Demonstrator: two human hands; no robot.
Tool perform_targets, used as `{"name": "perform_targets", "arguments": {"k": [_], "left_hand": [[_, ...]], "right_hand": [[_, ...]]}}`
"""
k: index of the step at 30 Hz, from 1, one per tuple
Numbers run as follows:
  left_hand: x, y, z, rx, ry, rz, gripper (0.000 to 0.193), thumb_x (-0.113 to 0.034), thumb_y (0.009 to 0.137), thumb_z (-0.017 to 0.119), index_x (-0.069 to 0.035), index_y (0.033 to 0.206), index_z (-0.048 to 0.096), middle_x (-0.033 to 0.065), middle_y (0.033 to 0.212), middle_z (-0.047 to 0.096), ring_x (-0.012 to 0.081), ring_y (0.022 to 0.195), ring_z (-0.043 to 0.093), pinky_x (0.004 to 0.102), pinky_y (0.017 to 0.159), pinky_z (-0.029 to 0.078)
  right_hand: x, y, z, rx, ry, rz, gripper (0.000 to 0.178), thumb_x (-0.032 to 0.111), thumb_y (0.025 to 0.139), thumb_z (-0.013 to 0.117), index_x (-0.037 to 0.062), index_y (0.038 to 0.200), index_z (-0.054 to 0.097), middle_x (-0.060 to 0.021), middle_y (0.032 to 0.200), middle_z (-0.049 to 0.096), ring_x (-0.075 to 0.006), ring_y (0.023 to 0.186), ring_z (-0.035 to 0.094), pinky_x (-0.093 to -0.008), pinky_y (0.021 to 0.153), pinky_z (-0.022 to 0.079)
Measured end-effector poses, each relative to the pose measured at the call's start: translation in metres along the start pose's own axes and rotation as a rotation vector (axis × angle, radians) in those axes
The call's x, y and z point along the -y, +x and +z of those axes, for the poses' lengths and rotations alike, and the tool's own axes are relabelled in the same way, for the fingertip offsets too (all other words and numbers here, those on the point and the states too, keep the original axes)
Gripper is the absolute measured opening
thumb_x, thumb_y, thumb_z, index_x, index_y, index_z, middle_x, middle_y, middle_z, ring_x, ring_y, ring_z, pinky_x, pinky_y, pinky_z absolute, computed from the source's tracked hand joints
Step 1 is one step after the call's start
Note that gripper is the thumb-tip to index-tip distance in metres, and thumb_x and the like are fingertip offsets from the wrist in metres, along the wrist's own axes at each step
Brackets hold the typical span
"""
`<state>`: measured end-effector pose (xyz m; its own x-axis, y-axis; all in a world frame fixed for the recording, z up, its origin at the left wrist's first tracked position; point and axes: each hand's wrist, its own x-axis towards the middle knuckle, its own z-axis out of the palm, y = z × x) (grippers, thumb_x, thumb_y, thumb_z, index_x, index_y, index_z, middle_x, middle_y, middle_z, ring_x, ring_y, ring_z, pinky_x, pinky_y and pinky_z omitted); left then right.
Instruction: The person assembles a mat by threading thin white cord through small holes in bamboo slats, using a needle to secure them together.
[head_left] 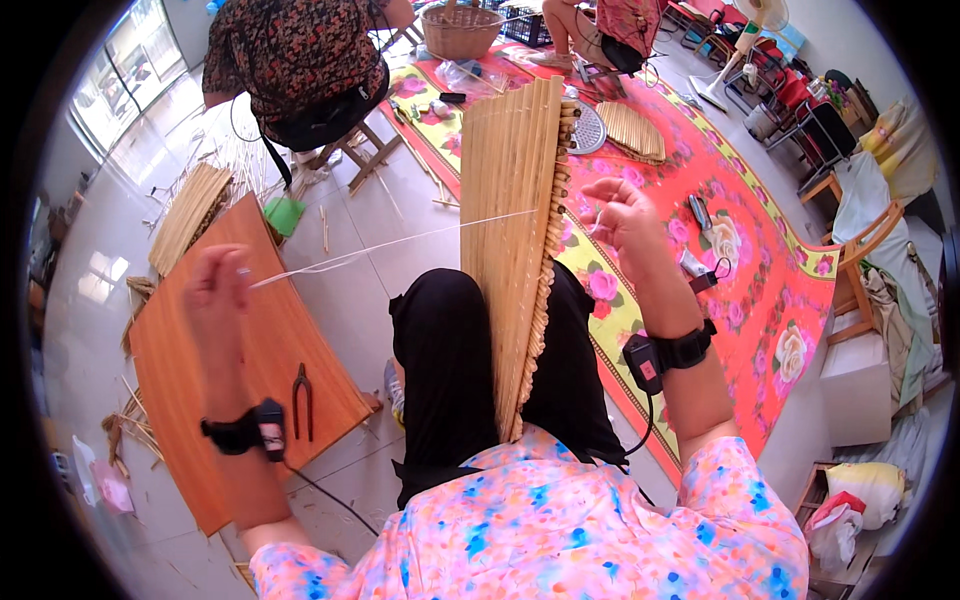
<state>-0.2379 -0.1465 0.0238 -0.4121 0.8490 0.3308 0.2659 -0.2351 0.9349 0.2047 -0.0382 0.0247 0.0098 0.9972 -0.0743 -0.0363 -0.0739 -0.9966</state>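
Note:
A fan-shaped panel of pale straw stalks (510, 190) stands between my knees, its right edge showing cut stalk ends above and a braided border below. White thread (370, 256) stretches from the panel's face out to the left, pulled nearly straight. My left hand (218, 285), somewhat blurred, pinches the far end of this thread above a wooden board. On the other side my right hand (622, 222) is raised just off the panel's right edge. Its fingers are curled in a pinch, with a whitish bit beside them too small to make out.
Pliers (303, 403) lie on the wooden board (200, 350) at left. Straw bundles (190, 220) and a green dustpan (284, 215) lie beyond it. A floral mat (740, 320) covers the right floor, with another straw panel (632, 132). Ahead, a person (295, 70) sits on a stool.

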Motion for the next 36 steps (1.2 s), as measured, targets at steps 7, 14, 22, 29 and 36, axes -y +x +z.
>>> {"name": "perform_targets", "arguments": {"k": [7,14,22,29,36], "left_hand": [[0.054,0.016,-0.207,-0.434,-0.158,0.004,0.022,-0.016,0.098,0.057,-0.001,0.114,0.061,-0.007,0.068,0.043,-0.0014,0.053,0.033,0.0141,0.046,0.025],[0.033,0.02,-0.304,-0.456,-0.379,0.121,0.026,-0.011,0.098,0.055,0.006,0.118,0.057,-0.0047,0.064,0.026,0.004,0.052,0.022,0.0211,0.046,0.02],[0.026,0.039,-0.287,-0.417,-0.367,0.176,0.027,-0.011,0.098,0.054,0.003,0.12,0.059,0.0052,0.114,0.061,0.0021,0.058,0.033,0.0181,0.048,0.026],[0.043,0.024,-0.274,-0.394,-0.448,0.011,0.031,-0.012,0.098,0.055,0.005,0.123,0.056,-0.0044,0.066,0.035,0.0038,0.054,0.025,0.0199,0.047,0.021],[0.048,0.029,-0.364,-0.341,-0.462,-0.066,0.032,-0.011,0.097,0.056,0.006,0.125,0.054,-0.0047,0.063,0.025,0.0054,0.056,0.023,0.0227,0.05,0.02]], "right_hand": [[0.054,-0.013,0.044,-0.021,-0.347,-0.237,0.046,0.041,0.084,0.064,0.0,0.105,0.063,-0.0063,0.094,0.066,-0.0149,0.077,0.062,-0.0266,0.066,0.049],[0.068,0.003,0.087,-0.06,-0.954,-0.515,0.042,0.037,0.078,0.062,-0.0019,0.094,0.068,-0.0179,0.071,0.067,-0.0313,0.068,0.068,-0.0398,0.067,0.053],[0.063,-0.009,0.067,-0.406,-0.948,-0.745,0.033,0.031,0.081,0.059,-0.0008,0.078,0.066,-0.018,0.06,0.062,-0.0366,0.059,0.063,-0.0456,0.058,0.05],[0.017,-0.06,0.048,-0.434,-0.81,-0.724,0.029,0.023,0.082,0.067,-0.0059,0.081,0.064,-0.0135,0.058,0.062,-0.0203,0.053,0.064,-0.0339,0.052,0.048],[-0.005,-0.089,0.043,-0.302,-0.783,-0.59,0.026,0.021,0.081,0.068,-0.0038,0.077,0.064,-0.0086,0.055,0.06,-0.0121,0.048,0.058,-0.0291,0.047,0.045]]}}
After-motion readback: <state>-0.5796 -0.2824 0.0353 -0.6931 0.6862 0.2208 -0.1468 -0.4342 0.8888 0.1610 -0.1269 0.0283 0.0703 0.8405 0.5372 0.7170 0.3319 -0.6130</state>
